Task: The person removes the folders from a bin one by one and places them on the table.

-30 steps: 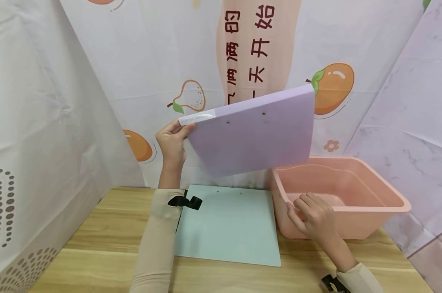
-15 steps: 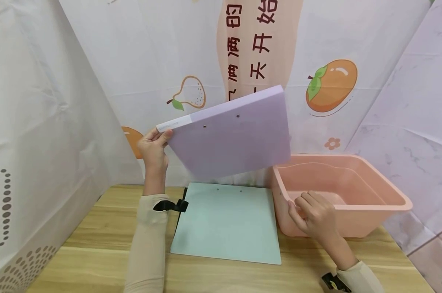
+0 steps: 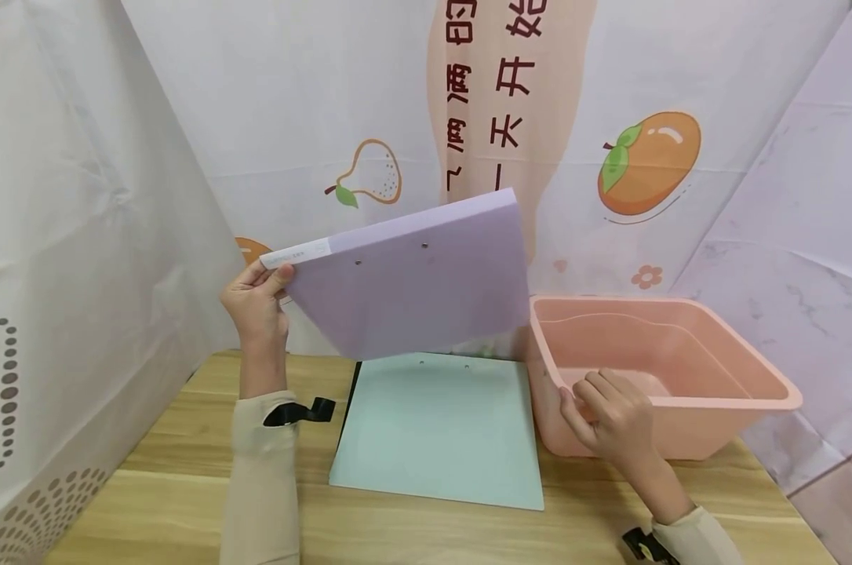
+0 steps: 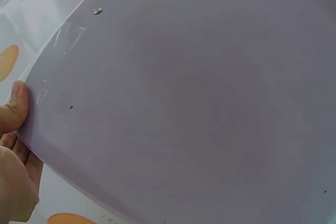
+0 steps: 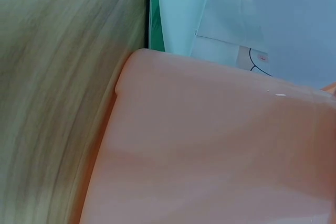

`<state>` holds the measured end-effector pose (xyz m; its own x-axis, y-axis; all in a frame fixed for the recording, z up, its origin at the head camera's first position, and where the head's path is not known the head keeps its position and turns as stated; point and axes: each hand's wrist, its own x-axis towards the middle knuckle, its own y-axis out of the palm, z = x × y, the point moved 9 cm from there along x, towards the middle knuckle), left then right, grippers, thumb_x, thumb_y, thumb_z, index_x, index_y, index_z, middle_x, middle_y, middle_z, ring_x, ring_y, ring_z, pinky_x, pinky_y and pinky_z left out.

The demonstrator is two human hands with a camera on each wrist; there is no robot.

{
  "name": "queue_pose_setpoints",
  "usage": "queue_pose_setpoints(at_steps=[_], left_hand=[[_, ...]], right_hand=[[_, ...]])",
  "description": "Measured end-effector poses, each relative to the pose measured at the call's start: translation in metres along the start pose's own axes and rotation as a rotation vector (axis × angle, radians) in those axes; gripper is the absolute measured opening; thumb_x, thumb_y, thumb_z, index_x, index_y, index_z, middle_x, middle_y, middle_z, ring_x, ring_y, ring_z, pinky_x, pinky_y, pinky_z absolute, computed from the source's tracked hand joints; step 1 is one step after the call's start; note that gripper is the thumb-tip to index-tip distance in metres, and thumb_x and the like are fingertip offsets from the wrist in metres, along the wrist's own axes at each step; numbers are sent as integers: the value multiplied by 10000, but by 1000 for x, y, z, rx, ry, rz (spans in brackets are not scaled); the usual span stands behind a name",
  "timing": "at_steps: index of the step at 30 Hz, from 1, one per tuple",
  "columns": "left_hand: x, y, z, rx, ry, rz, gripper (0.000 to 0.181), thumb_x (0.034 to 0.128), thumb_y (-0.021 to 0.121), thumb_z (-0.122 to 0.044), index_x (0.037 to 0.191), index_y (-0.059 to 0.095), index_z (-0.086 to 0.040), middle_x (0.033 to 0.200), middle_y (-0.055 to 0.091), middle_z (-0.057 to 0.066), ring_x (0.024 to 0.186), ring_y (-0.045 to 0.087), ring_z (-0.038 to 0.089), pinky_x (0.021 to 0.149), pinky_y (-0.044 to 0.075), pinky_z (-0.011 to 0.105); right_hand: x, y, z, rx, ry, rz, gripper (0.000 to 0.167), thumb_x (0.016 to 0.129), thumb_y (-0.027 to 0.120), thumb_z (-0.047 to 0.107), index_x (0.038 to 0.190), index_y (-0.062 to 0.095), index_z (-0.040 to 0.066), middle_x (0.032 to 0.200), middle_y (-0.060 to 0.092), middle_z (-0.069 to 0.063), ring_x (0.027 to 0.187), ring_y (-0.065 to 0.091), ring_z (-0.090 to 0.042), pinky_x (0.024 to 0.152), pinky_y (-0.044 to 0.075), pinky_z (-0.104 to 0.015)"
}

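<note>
In the head view my left hand (image 3: pixel 259 302) pinches a purple file folder (image 3: pixel 419 290) at the left end of its spine, by the white label. The folder is held tilted in the air, above and behind a light-blue folder (image 3: pixel 440 431) that lies on the table. From the left wrist view, the purple cover (image 4: pixel 194 108) fills most of the picture, with my thumb (image 4: pixel 18 103) on its near face. At the right, my right hand (image 3: pixel 609 416) grips the near-left corner of a pink plastic bin's rim (image 3: pixel 708 403). The right wrist view shows the bin's outer wall (image 5: pixel 210 145).
The wooden table (image 3: pixel 165 471) extends left and forward of the light-blue folder. Behind stands a white printed curtain (image 3: pixel 278 102) with fruit drawings and writing. The bin's right side lies near a marbled side curtain (image 3: pixel 807 314).
My left hand has moved left and slightly down, taking the purple folder away from above the bin. The right hand has stayed on the bin's rim.
</note>
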<state>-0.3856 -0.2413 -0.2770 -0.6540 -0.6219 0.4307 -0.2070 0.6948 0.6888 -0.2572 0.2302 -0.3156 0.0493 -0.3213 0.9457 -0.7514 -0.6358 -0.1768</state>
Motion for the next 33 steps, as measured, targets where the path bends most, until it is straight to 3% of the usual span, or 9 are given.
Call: queue_pose_setpoints(at_steps=[6,12,18,26,33], left_hand=[[-5,-7,-18,76,67,27,229,661,873,127,867,785,81,672,753,65,560,697,96,514,545,176],[-14,1,-29,147,96,100,208,666,841,197,825,787,75,651,746,43,555,692,92,558,563,188],[-23,13,-26,199,25,168,282,684,793,254,795,804,-5,642,740,27,539,669,83,545,553,190],[-33,26,-21,362,-66,237,435,699,759,280,768,805,-148,605,719,-32,525,636,46,532,532,171],[-38,26,-8,448,-174,250,493,728,770,241,725,787,-252,616,725,-66,550,652,33,555,536,166]], right_hand=[[-1,0,0,-2,-2,6,420,959,559,233,571,539,74,531,403,17,493,290,-102,426,232,-251],[0,0,1,-10,-8,3,428,963,555,238,571,539,67,531,414,6,486,301,-120,426,238,-257],[1,0,2,-7,-10,-6,427,957,558,229,563,523,69,528,393,11,487,281,-108,426,216,-247],[0,-1,1,-16,-4,2,414,955,559,230,576,537,65,533,421,-2,485,295,-119,426,233,-257],[0,0,0,-21,-1,18,408,952,555,231,578,532,70,535,423,2,486,301,-121,424,236,-254]])
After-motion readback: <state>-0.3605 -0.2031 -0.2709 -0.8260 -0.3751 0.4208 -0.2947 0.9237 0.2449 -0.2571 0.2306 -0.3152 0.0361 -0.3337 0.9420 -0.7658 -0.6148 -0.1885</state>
